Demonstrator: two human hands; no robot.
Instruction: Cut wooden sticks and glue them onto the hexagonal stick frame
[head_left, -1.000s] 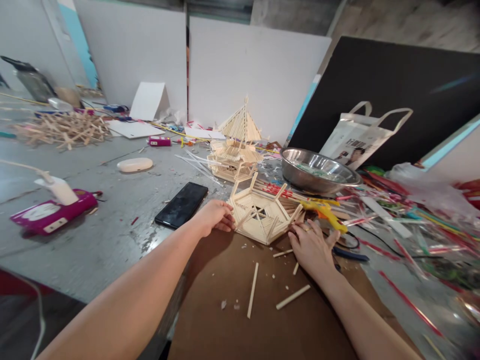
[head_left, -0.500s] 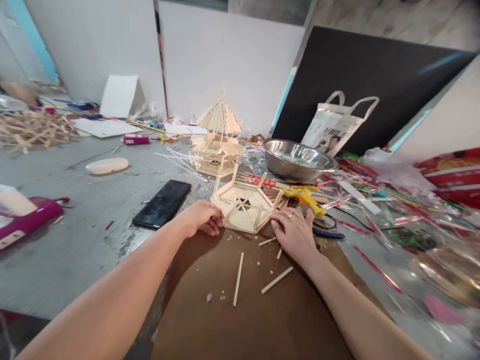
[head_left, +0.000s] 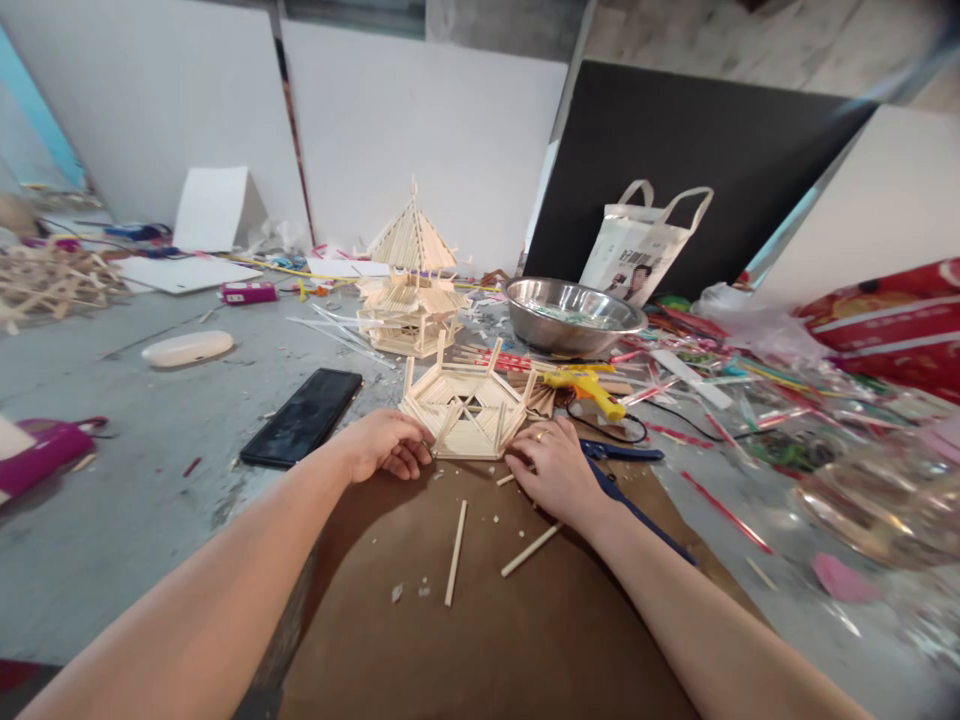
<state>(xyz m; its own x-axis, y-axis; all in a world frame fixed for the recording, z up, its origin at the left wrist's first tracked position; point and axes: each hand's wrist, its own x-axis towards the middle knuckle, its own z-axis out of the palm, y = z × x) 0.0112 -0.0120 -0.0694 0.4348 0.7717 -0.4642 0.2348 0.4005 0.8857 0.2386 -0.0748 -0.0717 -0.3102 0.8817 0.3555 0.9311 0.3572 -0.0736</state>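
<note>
Before me on the brown board sits a hexagonal stick base (head_left: 466,445), built of pale wooden sticks with short posts standing at its corners. My left hand (head_left: 388,446) is at its near left corner, fingers curled and closed on the edge. At the near right corner my right hand (head_left: 553,464), with a ring on one finger, has its bent fingertips against the frame; part of that grip is hidden. Loose wooden sticks (head_left: 456,553) and small crumbs lie on the board (head_left: 420,650) nearer to me. Just behind the base stands a tiered stick pavilion (head_left: 414,290) with a pointed roof.
Left of the board lies a black phone (head_left: 301,417). Beyond my right hand are a yellow glue gun (head_left: 589,388) and blue-handled pliers (head_left: 626,452). A steel bowl (head_left: 574,318) and a white bag (head_left: 646,245) stand farther back. Plastic strips (head_left: 726,510) clutter the right side.
The camera view has turned slightly right, so everything appears farther left. Both hands stay at the stick base's corners. More of the blue handles shows beside my right forearm.
</note>
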